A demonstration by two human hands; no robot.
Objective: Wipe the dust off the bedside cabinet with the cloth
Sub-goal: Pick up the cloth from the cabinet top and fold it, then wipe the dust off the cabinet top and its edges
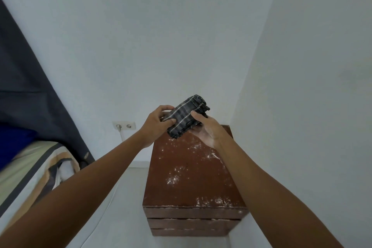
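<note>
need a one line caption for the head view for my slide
Both hands, left hand and right hand, hold a folded plaid cloth above the dust-speckled brown bedside cabinet.

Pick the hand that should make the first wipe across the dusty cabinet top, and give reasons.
Right, probably. The right hand cups the folded cloth from below, directly over the cabinet top. The left hand only pinches the cloth's edge, off the cabinet's left side.
</note>
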